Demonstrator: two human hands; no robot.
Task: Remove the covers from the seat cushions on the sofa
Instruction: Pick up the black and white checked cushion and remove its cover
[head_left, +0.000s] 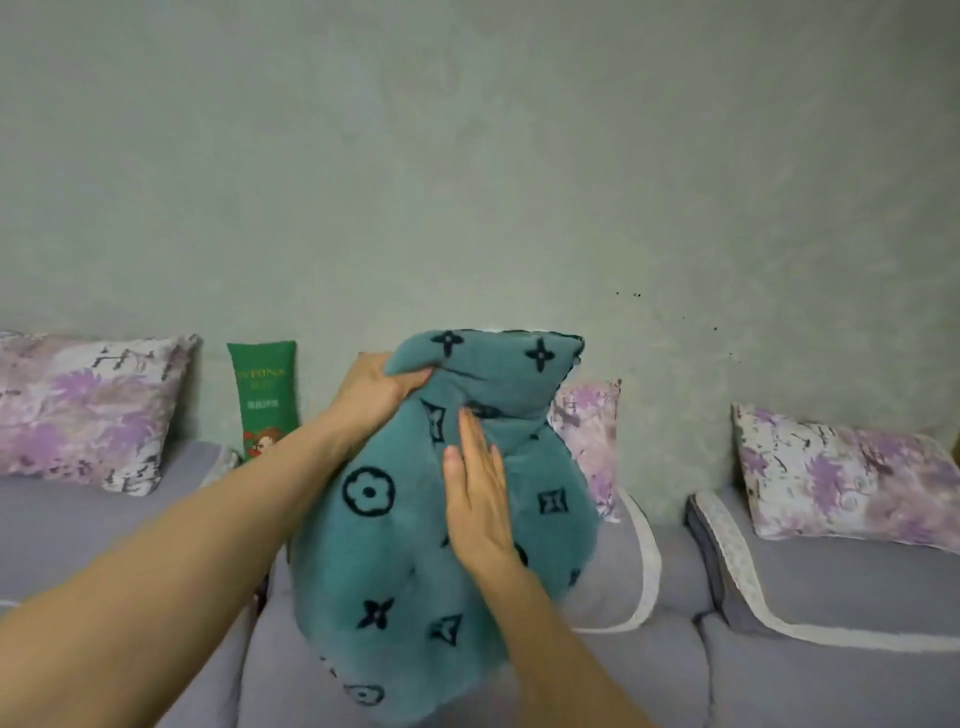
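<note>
A teal plush cushion cover (395, 561) with black flower and star marks stands upright on the grey sofa (623, 675), in the middle of the view. My left hand (376, 389) grips a bunched fold near the cover's top left corner. My right hand (480, 493) lies flat against the front of the cover, fingers straight and pointing up. Whether a cushion is still inside the cover cannot be told.
Purple floral pillows lean on the wall at the left (83, 410), behind the teal cover (589, 441) and at the right (841, 478). A green printed pillow (267, 395) stands beside the left one. A grey seat pad with white trim (737, 587) lies at the right.
</note>
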